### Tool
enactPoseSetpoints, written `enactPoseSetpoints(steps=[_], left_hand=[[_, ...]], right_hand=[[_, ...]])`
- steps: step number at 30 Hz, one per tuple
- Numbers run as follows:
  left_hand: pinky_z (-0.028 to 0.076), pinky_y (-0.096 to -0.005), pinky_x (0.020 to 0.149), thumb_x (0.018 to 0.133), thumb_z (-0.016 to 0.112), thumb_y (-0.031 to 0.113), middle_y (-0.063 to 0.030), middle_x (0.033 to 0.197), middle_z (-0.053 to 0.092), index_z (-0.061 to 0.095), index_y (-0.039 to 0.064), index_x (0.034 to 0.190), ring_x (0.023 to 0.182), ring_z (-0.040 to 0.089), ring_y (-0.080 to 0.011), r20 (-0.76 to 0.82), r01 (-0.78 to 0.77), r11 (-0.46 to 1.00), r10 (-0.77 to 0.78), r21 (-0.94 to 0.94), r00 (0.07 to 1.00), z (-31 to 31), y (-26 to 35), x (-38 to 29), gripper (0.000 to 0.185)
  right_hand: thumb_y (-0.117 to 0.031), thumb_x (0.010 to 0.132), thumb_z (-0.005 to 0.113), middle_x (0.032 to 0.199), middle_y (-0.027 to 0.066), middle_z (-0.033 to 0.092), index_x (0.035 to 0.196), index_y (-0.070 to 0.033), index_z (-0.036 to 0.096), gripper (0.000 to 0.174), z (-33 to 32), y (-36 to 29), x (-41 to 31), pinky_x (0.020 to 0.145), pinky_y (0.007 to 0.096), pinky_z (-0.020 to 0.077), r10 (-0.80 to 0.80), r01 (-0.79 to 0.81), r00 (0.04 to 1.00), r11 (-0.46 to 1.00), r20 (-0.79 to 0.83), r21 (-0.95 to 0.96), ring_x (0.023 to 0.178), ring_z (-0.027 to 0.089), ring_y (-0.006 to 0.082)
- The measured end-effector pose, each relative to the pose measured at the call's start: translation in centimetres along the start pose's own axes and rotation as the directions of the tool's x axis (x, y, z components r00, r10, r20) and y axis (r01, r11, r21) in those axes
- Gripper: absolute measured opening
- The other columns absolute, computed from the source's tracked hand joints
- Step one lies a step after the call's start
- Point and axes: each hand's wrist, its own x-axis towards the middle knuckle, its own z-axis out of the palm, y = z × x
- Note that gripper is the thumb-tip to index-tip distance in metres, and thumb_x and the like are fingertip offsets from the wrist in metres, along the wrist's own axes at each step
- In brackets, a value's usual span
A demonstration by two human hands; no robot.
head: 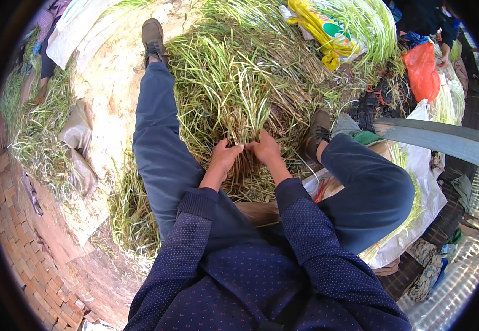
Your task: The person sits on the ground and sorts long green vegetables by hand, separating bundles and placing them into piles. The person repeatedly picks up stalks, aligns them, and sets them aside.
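Note:
Between my knees, my left hand [224, 158] and my right hand [266, 149] hold a bundle of long green plant stalks [245, 120], thumbs nearly meeting at its front. Brownish lower ends of the stalks hang below my fingers, and the green and pale leaves fan out away from me. Beneath and beyond the bundle lies a large heap of cut green stalks [206, 78], with browner stems [293, 53] towards its right. My fingers on the far side of the bundle are partly hidden.
Yellow printed sacking [320, 29] lies by pale green stalks [374, 37] at top right. A red plastic bag [422, 72] and a grey beam [438, 136] are at right. Co-workers are partly visible at both upper edges. Grey cloth [77, 128] and bricks [37, 265] lie left.

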Motion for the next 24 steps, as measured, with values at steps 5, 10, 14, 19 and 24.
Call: enactPoseSetpoints(steps=[5,10,14,19,24], left_hand=[[0.057,-0.0343,0.071,0.091,0.073,0.035,-0.007,0.101,0.065,0.054,0.004,0.109,0.087,0.068,-0.0177,-0.088,0.047,0.995,-0.055,-0.09,0.995,-0.1,-1.7,2.7,0.04],[0.055,-0.036,0.069,0.085,0.08,0.04,-0.0066,0.098,0.066,0.059,0.005,0.103,0.084,0.066,-0.0184,-0.082,0.063,0.983,-0.078,-0.171,0.994,-0.2,0.1,1.7,0.045],[0.054,-0.0344,0.074,0.085,0.081,0.03,-0.0064,0.099,0.068,0.062,0.004,0.106,0.086,0.066,-0.0174,-0.003,0.013,0.947,-0.014,-0.321,1.0,0.0,2.7,-0.8,0.038],[0.052,-0.0259,0.077,0.086,0.073,0.005,-0.0032,0.094,0.07,0.07,0.0,0.105,0.083,0.064,-0.0106,-0.193,-0.371,0.78,0.316,-0.505,0.929,-0.4,5.5,-3.3,0.02],[0.049,-0.0246,0.08,0.093,0.067,0.003,-0.0017,0.095,0.07,0.069,0.001,0.1,0.082,0.061,-0.0084,-0.331,-0.646,0.607,0.558,-0.462,0.761,-2.7,7.0,-4.5,0.008]], right_hand=[[-0.04,0.081,0.076,0.113,0.0267,0.067,0.105,0.001,0.063,0.049,0.2,-1.4,-0.1,0.093,0.0495,0.0495,0.082,-0.084,0.996,0.996,0.037,0.039,0.109,0.063,0.0436],[-0.038,0.082,0.069,0.101,0.0265,0.067,0.092,0.002,0.063,0.042,-0.2,-2.2,0.1,0.085,0.0499,0.0491,-0.058,0.053,0.998,0.989,0.036,0.135,0.098,0.064,0.0443],[-0.032,0.083,0.072,0.092,0.0233,0.066,0.082,0.002,0.061,0.035,-0.5,-2.3,-0.3,0.076,0.0497,0.0481,-0.125,0.126,0.992,0.978,-0.015,0.166,0.083,0.063,0.0384],[-0.01,0.083,0.075,0.066,0.0005,0.05,0.068,-0.001,0.052,0.029,-3.1,-1.0,0.9,0.051,0.0315,0.0347,0.02,0.058,0.995,0.688,-0.098,0.724,0.058,0.041,0.0108],[-0.004,0.083,0.071,0.066,-0.0015,0.047,0.078,0.003,0.059,0.015,-5.7,3.1,3.5,0.056,0.0307,0.0365,0.031,0.36,0.887,0.578,-0.46,0.733,0.063,0.041,0.0093]])
